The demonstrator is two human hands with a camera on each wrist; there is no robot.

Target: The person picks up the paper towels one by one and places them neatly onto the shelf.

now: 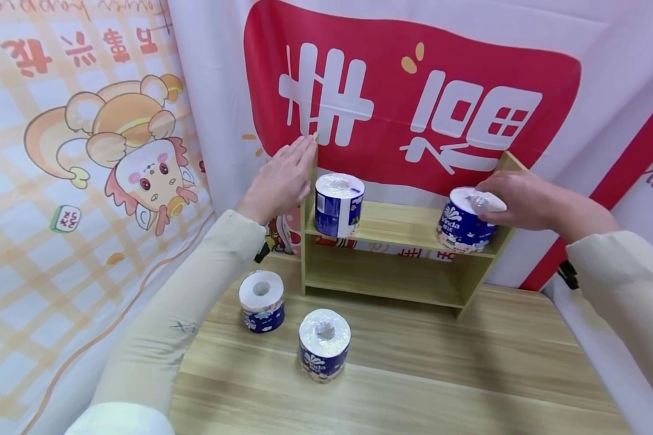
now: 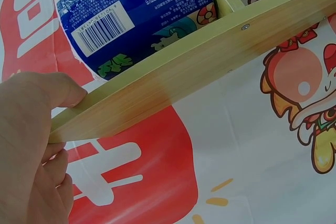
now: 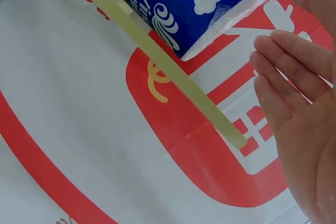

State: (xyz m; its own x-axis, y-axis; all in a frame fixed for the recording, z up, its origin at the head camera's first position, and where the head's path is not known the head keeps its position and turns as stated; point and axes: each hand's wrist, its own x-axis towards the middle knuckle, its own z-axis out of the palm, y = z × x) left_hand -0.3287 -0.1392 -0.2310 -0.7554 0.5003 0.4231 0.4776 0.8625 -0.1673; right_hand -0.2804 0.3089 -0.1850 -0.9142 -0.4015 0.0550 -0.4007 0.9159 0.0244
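Observation:
My left hand (image 1: 284, 175) grips the top end of the left side panel of a small wooden shelf (image 1: 386, 289). In the left wrist view the thumb (image 2: 71, 94) lies on one face of the panel (image 2: 173, 72) and the fingers curl behind it. A blue-wrapped toilet roll (image 1: 339, 208) stands on the upper board beside that panel. At the other end of the board stands a second toilet roll (image 1: 462, 223) with its printed logo forward. My right hand (image 1: 528, 199) hovers close by its top; in the right wrist view its fingers (image 3: 294, 59) are extended and hold nothing.
Two more toilet rolls, one at left (image 1: 262, 299) and one nearer (image 1: 324, 344), stand upright on the wooden table (image 1: 413, 386) in front of the shelf. A printed red-and-white cloth (image 1: 392, 78) hangs behind, a checked cartoon cloth (image 1: 49, 241) at left.

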